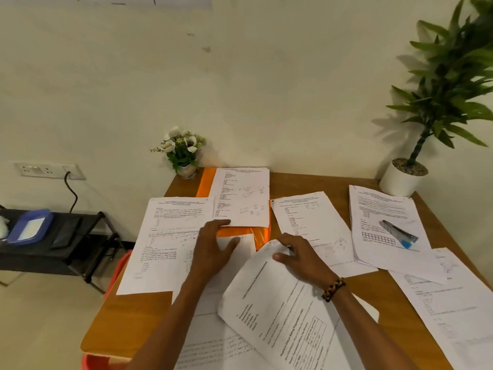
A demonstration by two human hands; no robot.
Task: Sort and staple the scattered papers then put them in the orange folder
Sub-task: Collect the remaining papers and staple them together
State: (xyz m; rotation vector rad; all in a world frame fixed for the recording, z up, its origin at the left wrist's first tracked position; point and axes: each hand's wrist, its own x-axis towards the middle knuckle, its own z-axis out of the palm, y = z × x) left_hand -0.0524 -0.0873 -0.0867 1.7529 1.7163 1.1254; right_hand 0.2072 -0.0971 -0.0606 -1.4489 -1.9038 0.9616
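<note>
While scattered: one stapler [399, 233], two hands.

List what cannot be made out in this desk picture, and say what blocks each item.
- Orange folder, head view: mostly covered by sheets; open or closed is unclear.
- Printed text on the sheets: too small and blurred to read.
- Sheet under the right hand: its lower end is cut off by the bottom edge.
- Stapler: loaded or not, too small to tell.

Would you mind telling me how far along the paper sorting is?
Early. Nothing looks stapled: the stapler lies untouched on a right-side stack. The right hand grips one sheet, the left hand presses another. The orange folder remains buried under scattered papers.
</note>
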